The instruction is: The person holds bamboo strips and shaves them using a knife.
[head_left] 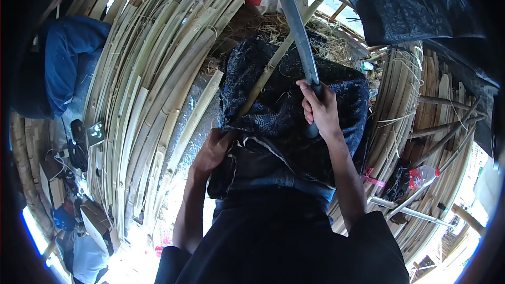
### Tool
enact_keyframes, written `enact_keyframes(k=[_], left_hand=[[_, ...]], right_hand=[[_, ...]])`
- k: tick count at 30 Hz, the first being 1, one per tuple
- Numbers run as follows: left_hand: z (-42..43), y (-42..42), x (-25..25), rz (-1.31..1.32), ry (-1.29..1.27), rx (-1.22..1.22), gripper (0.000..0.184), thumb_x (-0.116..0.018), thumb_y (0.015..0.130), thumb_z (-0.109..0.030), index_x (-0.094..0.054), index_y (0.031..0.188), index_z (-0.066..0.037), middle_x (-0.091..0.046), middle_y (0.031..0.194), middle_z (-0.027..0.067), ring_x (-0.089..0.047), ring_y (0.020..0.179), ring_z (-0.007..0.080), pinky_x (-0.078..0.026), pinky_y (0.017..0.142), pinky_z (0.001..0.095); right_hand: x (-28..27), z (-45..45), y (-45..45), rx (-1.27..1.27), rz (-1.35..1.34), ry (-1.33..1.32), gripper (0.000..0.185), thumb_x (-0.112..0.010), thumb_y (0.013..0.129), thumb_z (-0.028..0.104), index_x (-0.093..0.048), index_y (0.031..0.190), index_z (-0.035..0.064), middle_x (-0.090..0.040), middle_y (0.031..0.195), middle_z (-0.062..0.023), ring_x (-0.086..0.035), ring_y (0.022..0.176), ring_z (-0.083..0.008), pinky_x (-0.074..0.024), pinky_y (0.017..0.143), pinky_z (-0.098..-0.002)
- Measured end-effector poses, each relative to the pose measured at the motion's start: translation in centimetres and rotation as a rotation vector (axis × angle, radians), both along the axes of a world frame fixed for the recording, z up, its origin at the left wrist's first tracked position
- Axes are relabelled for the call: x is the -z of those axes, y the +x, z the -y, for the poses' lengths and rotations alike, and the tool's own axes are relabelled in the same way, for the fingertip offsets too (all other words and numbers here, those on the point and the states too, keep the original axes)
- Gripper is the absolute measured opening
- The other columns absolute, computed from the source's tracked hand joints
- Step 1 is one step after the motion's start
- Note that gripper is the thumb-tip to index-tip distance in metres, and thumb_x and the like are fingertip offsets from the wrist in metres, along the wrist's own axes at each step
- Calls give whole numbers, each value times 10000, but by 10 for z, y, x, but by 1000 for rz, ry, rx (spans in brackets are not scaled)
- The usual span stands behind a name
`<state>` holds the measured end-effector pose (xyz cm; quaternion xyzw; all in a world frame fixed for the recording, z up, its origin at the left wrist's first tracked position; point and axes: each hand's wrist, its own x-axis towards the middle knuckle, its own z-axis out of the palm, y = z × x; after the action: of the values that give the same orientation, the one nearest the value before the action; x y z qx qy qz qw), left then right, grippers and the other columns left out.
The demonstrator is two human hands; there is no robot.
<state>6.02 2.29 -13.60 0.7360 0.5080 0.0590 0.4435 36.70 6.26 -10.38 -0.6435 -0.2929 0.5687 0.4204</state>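
A long knife [299, 34] is being held by its dark handle in the R hand [320, 106], over the right half of the dark cloth [342, 87] that is being carried on the lap. The R grip is being wrapped snugly round the handle, w/ the blade being pointed past the cloth's far edge, away from the body, prob. for safety & for control of the edge. A pale strip [269, 68] is being laid slantwise across the cloth, from near its left edge out over the far edge, & is being crossed by the blade in this view; whether the two are being touched together can't be told.

The L hand [213, 150] is being rested at the cloth's left edge, by the strip's near end, fingers partly hidden; whether strip or cloth is being gripped can't be told. That end is prob. being steadied there, b/c the far end is being left unsupported by any hand. The legs are being covered by the cloth, presumably as a guard vs. blade & splinters. More long strips [158, 68] are being stacked lengthwise off the cloth's left edge, prob. for easy reach. Beyond the far edge, fine shavings [332, 41] are being heaped.
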Motion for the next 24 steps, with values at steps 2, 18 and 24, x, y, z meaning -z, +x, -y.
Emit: enact_keyframes(k=[2, 18, 24], left_hand=[[4, 7, -2, 101, 11, -114, 303, -583, 950, -135, -647, 1223, -20, -610, 1018, 244, -634, 946, 349, -501, 802, 415], [17, 33, -52, -182, 221, -275, 357, -726, 886, -284, -612, 876, 54, -646, 687, 268, -654, 651, 453, -511, 588, 503], [19, 13, -89, -316, 232, -229, 617, -793, 815, -410, -572, 1135, 69, -680, 883, 266, -681, 812, 429, -535, 722, 487]], right_hand=[[3, 1, 1, 20, -23, 12, 256, -654, 992, 249, -644, 1091, 13, -444, 563, 43, -416, 407, -37, -338, 375, -222], [51, -85, -5, 242, -462, -109, 147, -764, 869, 128, -630, 877, 69, -454, 632, 69, -412, 499, -45, -329, 460, -235], [34, -76, -11, 186, -470, -84, 245, -738, 868, 84, -522, 759, 114, -451, 631, 67, -411, 497, -40, -326, 456, -238]])
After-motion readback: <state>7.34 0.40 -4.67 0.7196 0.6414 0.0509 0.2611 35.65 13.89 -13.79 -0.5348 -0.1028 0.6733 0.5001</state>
